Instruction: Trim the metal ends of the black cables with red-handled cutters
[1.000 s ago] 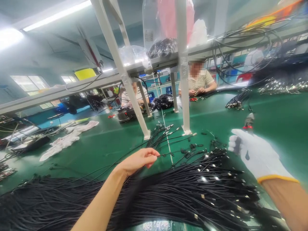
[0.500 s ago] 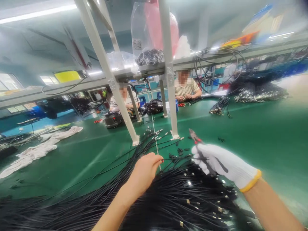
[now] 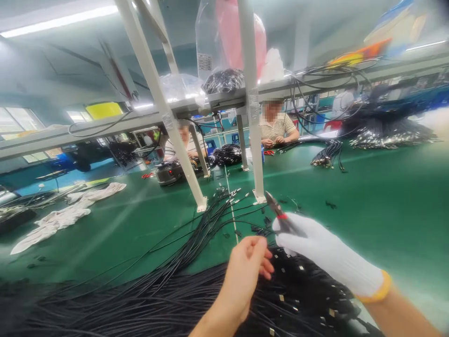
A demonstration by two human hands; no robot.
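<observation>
In the head view my bare left hand (image 3: 245, 264) hovers over the pile of black cables (image 3: 150, 299), its fingers loosely curled and slightly apart. No cable shows between them. My right hand (image 3: 315, 248), in a white knit glove with a yellow cuff, is wrapped around a pair of red-and-black cutting pliers (image 3: 277, 208). Their jaws point up and to the left; the grips are mostly hidden by the glove. Beneath both hands lie cable ends with small metal connectors (image 3: 281, 297). Small black scraps (image 3: 261, 229) are scattered just beyond my hands.
White metal posts (image 3: 258, 178) rise from the green table (image 3: 379, 201), carrying a shelf with bags. A white glove (image 3: 70, 210) lies at left. Across the table sit two people (image 3: 278, 126), near a dark machine (image 3: 168, 173) and a small cable bundle (image 3: 328, 154).
My left hand has moved right and slightly down, and the cable stretched between my hands no longer shows. The pliers have shifted slightly left and remain in my right hand.
</observation>
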